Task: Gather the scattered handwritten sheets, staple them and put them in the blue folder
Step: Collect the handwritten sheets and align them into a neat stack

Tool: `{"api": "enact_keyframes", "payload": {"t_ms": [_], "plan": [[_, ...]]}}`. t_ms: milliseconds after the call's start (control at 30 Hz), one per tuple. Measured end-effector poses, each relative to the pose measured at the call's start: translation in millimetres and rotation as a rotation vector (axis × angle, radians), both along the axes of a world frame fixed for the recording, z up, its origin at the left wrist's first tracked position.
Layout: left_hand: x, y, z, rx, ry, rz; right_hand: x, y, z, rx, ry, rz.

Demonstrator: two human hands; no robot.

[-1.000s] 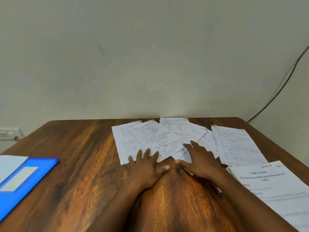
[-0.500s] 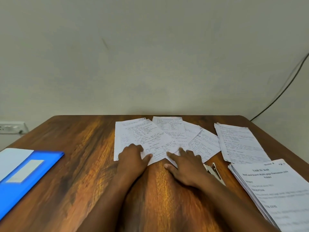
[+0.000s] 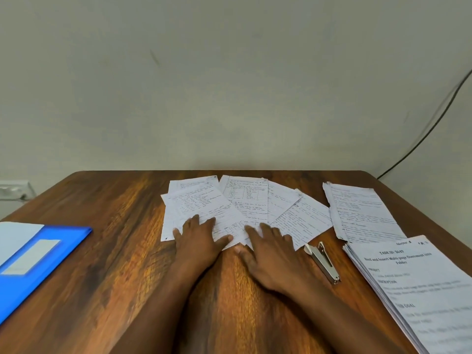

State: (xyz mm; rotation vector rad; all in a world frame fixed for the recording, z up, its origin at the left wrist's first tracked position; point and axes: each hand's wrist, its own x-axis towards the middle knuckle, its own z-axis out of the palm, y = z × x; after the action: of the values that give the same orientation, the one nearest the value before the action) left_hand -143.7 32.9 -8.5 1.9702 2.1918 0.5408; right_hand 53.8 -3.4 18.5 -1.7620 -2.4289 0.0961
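Hands are the main change in the head view: a second ago both lay close together at the near edge of the fan of white handwritten sheets [image 3: 242, 213], and now they sit a little apart, the left hand [image 3: 201, 241] flat with straight fingers pressing the leftmost pages, the right hand [image 3: 270, 251] spread open with fingertips on the middle pages, neither gripping anything. The right wrist has drawn aside, so the small silver metal stapler [image 3: 323, 261], hidden a second ago, shows on the brown wooden desk [image 3: 115, 251] just beside the right hand. The sheets remain fanned and overlapping toward the far edge of the desk, with a separate handwritten pile [image 3: 362, 213] off toward the far right corner. The glossy blue plastic folder [image 3: 38, 264] lies well apart at the left edge, and a printed white instruction stack [image 3: 421, 290] at the right edge. Gathering seems barely begun; I judge the hands are set to sweep the pages together
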Motion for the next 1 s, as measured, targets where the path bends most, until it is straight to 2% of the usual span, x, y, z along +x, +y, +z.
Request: {"api": "enact_keyframes", "payload": {"t_ms": [167, 300, 367, 600, 833, 1000], "plan": [[-4, 0, 3, -0.001, -0.052, -0.01, 43, 37, 14, 0.017, -0.011, -0.348], [-7, 2, 3, -0.016, -0.085, -0.046, 88, 63, 16, -0.176, -0.061, -0.622], [-8, 3, 2, -0.02, -0.107, -0.066, 99, 69, 12, -0.249, -0.032, -0.662], [-13, 4, 7, -0.032, -0.131, -0.103, 81, 66, 16, -0.25, -0.057, -0.482], [-31, 10, 19, -0.135, -0.14, -0.103, 37, 55, 6, -0.197, -0.106, -0.297], [-37, 11, 16, -0.05, -0.155, 0.002, 13, 43, -1, -0.169, -0.116, -0.218]]}}
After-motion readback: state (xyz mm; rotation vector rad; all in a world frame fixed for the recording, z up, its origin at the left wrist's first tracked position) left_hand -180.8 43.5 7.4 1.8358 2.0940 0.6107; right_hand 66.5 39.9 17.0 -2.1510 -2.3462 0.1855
